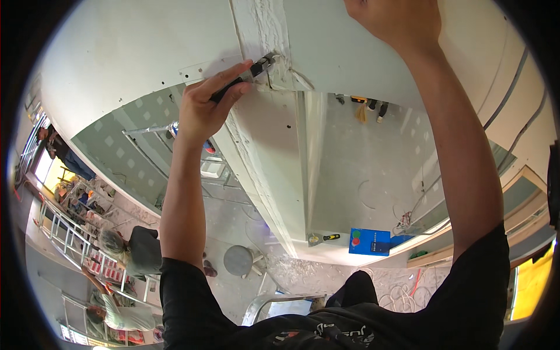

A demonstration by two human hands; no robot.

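Observation:
Up at the ceiling, my left hand grips a black and grey utility knife, fingers wrapped around its body. The knife's front end meets the rough white plaster joint between two boards, where a ragged edge and a loose strip show. My right hand is raised beside the pale green board at the top right. Its fingers are mostly cut off by the upper edge, so I cannot tell what they touch. A white beam runs down from the joint.
A putty knife and blue box rest on a ledge below. A round stool, ladder top and coiled cable are lower down. People and scaffolding stand left. Grey conduits hang right.

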